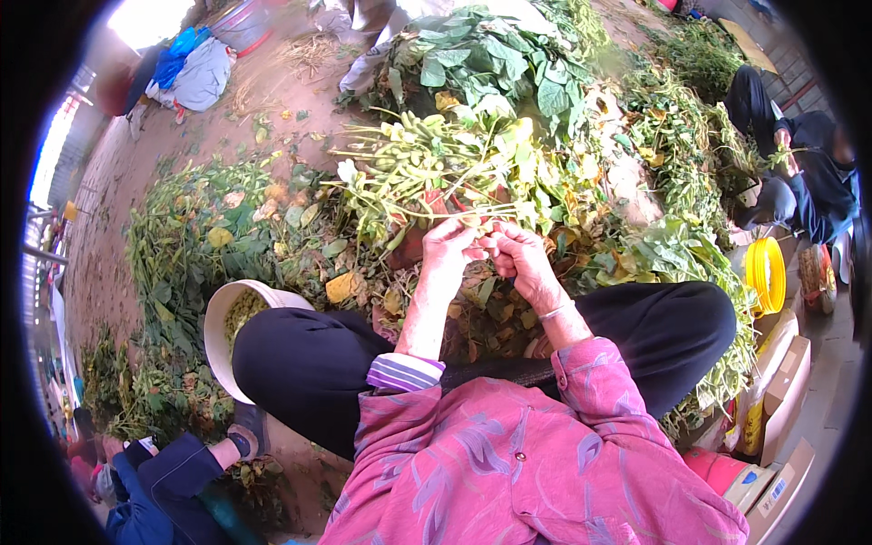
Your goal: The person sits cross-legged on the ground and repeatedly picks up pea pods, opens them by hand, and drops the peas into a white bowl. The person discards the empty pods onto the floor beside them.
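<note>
My left hand (pixel 449 242) and my right hand (pixel 518 252) are close together in front of me, below a heap of cut bean plants (pixel 436 150) with green pods. The fingertips of both hands pinch a small greenish piece, probably a bean pod (pixel 471 221), beside a stem. A bracelet (pixel 558 311) circles my right wrist. A white bucket (pixel 218 340) holding green beans or pods (pixel 244 310) stands tilted by my left knee. Something red under the plants is mostly hidden.
Leafy plants (pixel 487 54) lie ahead, and more stalks (pixel 170 252) at left. A yellow-rimmed bucket (pixel 766 276) and cardboard boxes (pixel 787 388) stand at right. A person in dark clothes (pixel 814 163) sits at far right, holding a stalk. Another person's leg (pixel 180 470) is at lower left.
</note>
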{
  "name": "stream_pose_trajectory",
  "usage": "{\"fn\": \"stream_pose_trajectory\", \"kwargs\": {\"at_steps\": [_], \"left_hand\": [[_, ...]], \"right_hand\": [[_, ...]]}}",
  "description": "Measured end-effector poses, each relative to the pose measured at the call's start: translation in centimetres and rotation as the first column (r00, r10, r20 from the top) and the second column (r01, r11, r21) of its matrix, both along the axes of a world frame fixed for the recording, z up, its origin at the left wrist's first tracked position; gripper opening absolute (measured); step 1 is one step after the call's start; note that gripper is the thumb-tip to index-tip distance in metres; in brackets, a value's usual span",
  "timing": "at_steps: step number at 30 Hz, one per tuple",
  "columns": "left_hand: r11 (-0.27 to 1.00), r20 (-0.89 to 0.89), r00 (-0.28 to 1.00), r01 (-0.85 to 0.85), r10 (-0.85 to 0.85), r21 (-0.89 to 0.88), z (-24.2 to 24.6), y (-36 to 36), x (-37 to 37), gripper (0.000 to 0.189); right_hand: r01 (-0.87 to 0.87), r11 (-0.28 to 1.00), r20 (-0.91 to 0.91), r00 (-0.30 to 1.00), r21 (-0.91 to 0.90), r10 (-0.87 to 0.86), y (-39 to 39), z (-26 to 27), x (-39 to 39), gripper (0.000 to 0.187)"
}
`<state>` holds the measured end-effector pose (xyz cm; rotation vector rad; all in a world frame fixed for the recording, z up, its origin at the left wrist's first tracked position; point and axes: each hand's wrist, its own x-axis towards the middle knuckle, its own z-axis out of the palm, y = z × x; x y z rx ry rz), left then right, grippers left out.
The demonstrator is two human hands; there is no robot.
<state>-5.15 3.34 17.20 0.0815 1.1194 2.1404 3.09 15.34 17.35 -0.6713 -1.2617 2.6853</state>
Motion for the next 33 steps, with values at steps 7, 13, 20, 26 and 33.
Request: {"fn": "stream_pose_trajectory", "kwargs": {"at_steps": [7,13,20,26,33], "left_hand": [[0.993,0.008,0.995,0.1,-0.101,0.068,0.8,-0.3,0.3,0.02],[0.987,0.067,0.988,0.134,-0.14,0.086,0.9,-0.4,0.0,0.022],[0.977,0.116,0.986,0.092,-0.116,0.192,0.1,0.0,0.0,0.019],[0.982,-0.04,0.986,0.157,-0.161,-0.101,-0.9,0.3,1.6,0.026],[0.966,0.033,0.971,0.238,-0.235,-0.098,-1.1,0.9,3.2,0.022]], "right_hand": [[-0.011,0.999,-0.187,0.982,0.041,0.019,0.5,0.1,-2.1,0.033],[-0.176,0.956,-0.009,0.983,0.237,0.183,2.2,-0.1,-2.6,0.013],[-0.04,0.976,0.061,0.998,0.214,0.028,2.2,0.0,-1.3,0.019],[0.058,0.89,0.117,0.986,0.452,-0.123,1.6,2.3,-1.6,0.015],[0.125,0.393,-0.052,0.98,0.911,-0.192,2.2,0.1,-1.2,0.007]]}}
